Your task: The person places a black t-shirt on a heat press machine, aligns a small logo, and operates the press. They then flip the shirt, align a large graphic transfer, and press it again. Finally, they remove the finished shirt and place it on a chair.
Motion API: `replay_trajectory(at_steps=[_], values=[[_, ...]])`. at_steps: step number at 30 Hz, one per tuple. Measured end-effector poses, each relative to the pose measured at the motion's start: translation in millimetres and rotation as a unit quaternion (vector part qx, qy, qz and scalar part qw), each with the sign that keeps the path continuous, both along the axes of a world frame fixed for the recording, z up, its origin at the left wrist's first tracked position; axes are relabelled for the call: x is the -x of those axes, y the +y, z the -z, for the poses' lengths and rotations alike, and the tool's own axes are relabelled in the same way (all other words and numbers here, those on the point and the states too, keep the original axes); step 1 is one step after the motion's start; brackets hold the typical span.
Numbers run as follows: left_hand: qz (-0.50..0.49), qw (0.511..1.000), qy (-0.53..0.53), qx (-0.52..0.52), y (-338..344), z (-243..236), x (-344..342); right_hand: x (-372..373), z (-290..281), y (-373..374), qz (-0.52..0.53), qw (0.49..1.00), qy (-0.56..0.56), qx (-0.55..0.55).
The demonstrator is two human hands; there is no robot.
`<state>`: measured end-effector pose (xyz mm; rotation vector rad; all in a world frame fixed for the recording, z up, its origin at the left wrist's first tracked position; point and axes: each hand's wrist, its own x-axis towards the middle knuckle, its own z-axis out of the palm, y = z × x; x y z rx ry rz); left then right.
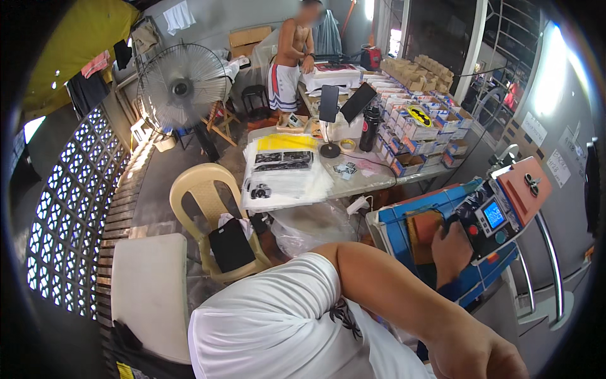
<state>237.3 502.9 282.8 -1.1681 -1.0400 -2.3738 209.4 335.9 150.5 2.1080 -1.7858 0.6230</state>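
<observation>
1. Near hand (476, 354), between 4 and 5: cannot tell finger state.
2. Other hand (451, 249), 4 o'clock, at orange-brown pad (427, 227) beside control box (486, 218); fingers obscured, grip unreadable.
3. Beige chair (202, 172), 8–9, dark cloth (231, 246) on seat.
4. Counter (372, 183), 1 o'clock: printed sheets (287, 174); stacked boxes (404, 129) toward 2.
5. Fan (182, 87), 10; co-worker (290, 57), 12.

Lit blue rectangular screen (494, 215): we see pale characters on it.
White paper sheets (558, 168) on grey wall (549, 208): we see dark handwriting.
Black-and-yellow oval emblem (418, 116): we spot it among white-and-blue cardboard boxes (416, 134).
</observation>
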Motion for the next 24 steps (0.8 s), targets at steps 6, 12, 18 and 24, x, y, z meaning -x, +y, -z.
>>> replay_trajectory(at_steps=[6,12,18,24], values=[[0.048,0.998,-0.009,-0.051,-6.0,22.4,-22.9,32.9,-2.0,33.7,0.042,0.997,0.032,0.056],[0.088,0.992,-0.089,-0.018,-48.0,35.1,-78.2,104.2,16.7,67.8,0.066,0.985,0.072,0.141],[-0.562,0.687,-0.398,0.234,-199.2,192.6,-195.3,152.9,7.5,102.7,0.23,0.963,0.116,0.079],[-0.665,0.402,-0.622,0.099,-251.5,344.4,-308.2,225.3,17.2,155.5,0.414,0.907,0.057,0.056]])
